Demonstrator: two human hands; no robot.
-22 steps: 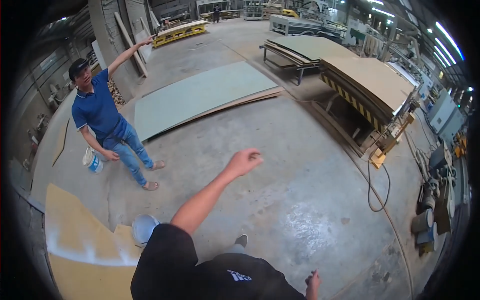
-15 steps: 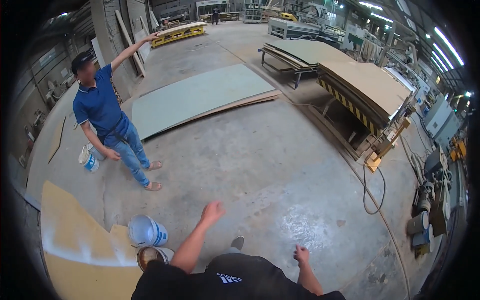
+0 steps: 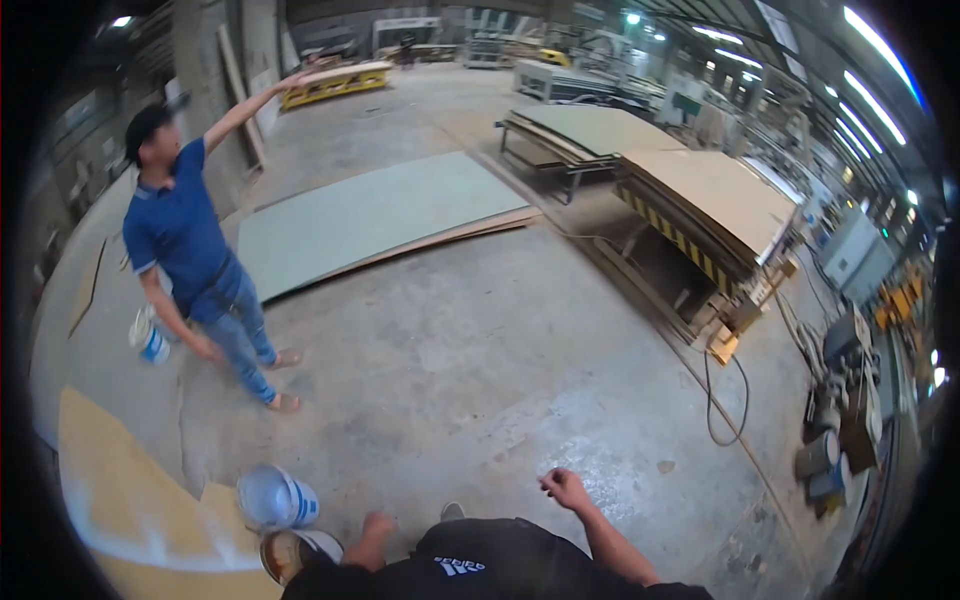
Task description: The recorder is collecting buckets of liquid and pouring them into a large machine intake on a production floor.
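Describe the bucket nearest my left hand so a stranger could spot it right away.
Find the big yellow board at the picture's lower left. By its right side, near your left hand, is the bucket. Its brown inside sets it apart from the blue-marked pail just above it in view, which is pale inside.

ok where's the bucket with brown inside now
The bucket with brown inside sits at the head view's lower left, just nearer than the white-and-blue bucket and left of the left hand.
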